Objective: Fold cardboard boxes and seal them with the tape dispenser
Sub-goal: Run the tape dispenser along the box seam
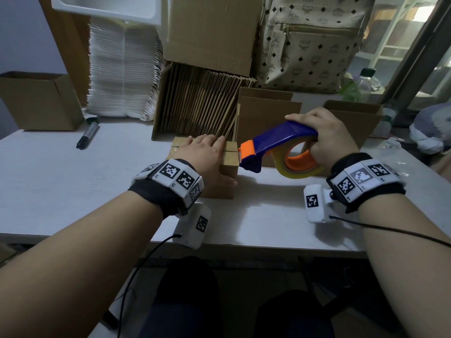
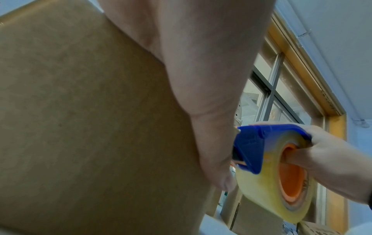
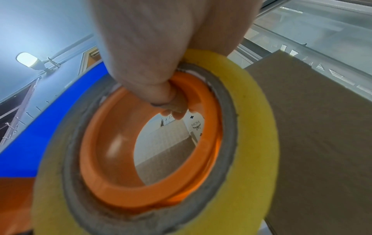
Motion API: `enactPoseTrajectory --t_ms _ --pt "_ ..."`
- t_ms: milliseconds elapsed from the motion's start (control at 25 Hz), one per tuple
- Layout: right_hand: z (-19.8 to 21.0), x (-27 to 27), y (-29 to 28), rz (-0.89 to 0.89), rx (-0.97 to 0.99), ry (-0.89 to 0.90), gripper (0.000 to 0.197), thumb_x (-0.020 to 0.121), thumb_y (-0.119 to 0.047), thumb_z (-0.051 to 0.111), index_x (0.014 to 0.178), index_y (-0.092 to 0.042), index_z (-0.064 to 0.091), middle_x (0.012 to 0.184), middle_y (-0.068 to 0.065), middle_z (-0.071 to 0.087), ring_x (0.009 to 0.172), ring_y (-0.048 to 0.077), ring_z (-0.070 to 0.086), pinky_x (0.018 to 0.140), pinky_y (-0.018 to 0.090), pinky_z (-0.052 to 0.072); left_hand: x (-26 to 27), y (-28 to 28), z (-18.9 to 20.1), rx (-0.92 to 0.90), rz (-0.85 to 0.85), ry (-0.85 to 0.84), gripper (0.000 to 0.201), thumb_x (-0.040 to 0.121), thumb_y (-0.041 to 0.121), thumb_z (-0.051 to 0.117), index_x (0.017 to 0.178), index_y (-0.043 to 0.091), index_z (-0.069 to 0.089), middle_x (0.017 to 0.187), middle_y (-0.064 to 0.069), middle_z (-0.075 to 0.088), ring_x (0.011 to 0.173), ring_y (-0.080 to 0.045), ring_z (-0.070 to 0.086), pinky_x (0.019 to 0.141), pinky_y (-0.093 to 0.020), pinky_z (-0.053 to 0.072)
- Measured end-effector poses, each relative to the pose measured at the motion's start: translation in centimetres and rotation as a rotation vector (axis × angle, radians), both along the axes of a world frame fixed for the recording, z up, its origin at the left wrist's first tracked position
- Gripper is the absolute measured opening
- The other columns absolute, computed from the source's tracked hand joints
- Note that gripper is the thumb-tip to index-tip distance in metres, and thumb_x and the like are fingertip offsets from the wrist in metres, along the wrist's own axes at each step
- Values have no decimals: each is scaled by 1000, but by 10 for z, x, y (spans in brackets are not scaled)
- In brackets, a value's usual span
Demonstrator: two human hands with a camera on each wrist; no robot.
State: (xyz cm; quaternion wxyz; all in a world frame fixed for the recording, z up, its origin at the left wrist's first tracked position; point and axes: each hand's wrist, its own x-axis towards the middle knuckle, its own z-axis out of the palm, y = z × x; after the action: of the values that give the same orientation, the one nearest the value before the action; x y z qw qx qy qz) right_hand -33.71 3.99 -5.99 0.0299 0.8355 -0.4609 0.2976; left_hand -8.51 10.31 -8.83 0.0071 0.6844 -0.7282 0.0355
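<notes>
A small brown cardboard box (image 1: 229, 164) stands on the white table (image 1: 73, 186) with its top flaps closed along a seam. My left hand (image 1: 207, 152) lies flat on the box top, thumb down the near side (image 2: 217, 143). My right hand (image 1: 324, 137) grips a blue and orange tape dispenser (image 1: 273, 142) with a yellowish tape roll (image 1: 300, 164), fingers hooked through the orange core (image 3: 171, 98). The dispenser's orange nose touches the right end of the box top. In the left wrist view the box wall (image 2: 90, 127) fills the left, the dispenser (image 2: 267, 152) the right.
Behind the box stands a carton of flat cardboard blanks (image 1: 200, 106), with a larger box (image 1: 210, 32) on top. Open boxes stand at the far left (image 1: 39, 101), behind the dispenser (image 1: 266, 111) and at the right (image 1: 353, 118). A black marker (image 1: 87, 135), white mailers (image 1: 122, 69) and a patterned backpack (image 1: 310, 42) lie further back.
</notes>
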Motion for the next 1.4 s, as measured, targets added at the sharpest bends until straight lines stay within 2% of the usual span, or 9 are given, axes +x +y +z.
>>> enactPoseTrajectory --t_ms 280,360,400,440,600,840,1080,1240,1400 --pt "22 8 0 37 -85 105 63 80 11 56 132 -24 55 114 11 49 104 28 50 87 29 39 1 0 0 -7 -10 -9 109 69 73 58 150 20 7 155 -4 20 143 -24 18 117 -46 12" --pt "26 20 4 94 -178 304 53 81 1 58 129 -22 58 111 16 51 97 34 52 81 41 46 1 -1 1 -12 -9 1 108 69 73 58 150 20 8 155 -4 20 143 -23 18 117 -46 11" --pt "22 21 4 127 -220 440 50 81 -3 59 127 -22 60 108 18 52 93 37 53 77 45 48 1 0 0 -14 -11 2 108 70 73 58 150 19 8 154 -4 20 143 -23 18 117 -46 11" --pt "17 17 3 129 -214 500 49 81 -3 60 126 -23 61 109 19 52 93 38 53 76 46 49 0 1 -1 -15 -14 -2 108 70 73 58 150 20 8 154 -4 21 143 -24 18 117 -46 11" --pt "17 1 -5 -23 -78 89 62 79 9 55 130 -25 57 117 14 48 106 30 48 88 30 37 2 0 0 -11 -15 2 107 70 73 58 150 20 8 155 -4 20 143 -24 18 118 -48 11" --pt "28 0 -4 -42 -59 -98 69 73 18 47 128 -23 59 112 14 51 106 28 49 89 19 30 -1 4 0 -40 -5 -5 109 70 73 57 150 18 6 155 -4 18 144 -23 16 118 -47 9" --pt "29 -5 7 -153 -16 -227 74 74 18 44 130 -28 57 117 11 48 110 25 46 90 20 31 0 8 0 -12 27 7 110 70 75 55 151 20 2 157 -4 15 145 -23 11 117 -48 9" --pt "25 -3 12 -193 -21 -270 71 76 17 44 131 -27 56 123 10 48 113 23 46 90 17 30 3 12 -2 -16 -29 -14 105 75 75 46 150 24 -6 159 0 3 147 -20 2 116 -51 8" --pt "26 1 13 -209 5 -317 69 77 15 43 131 -27 56 125 9 48 115 21 46 90 12 28 6 18 -6 -82 -132 -55 94 85 66 41 150 17 -7 159 2 -7 147 -14 -1 117 -42 7"
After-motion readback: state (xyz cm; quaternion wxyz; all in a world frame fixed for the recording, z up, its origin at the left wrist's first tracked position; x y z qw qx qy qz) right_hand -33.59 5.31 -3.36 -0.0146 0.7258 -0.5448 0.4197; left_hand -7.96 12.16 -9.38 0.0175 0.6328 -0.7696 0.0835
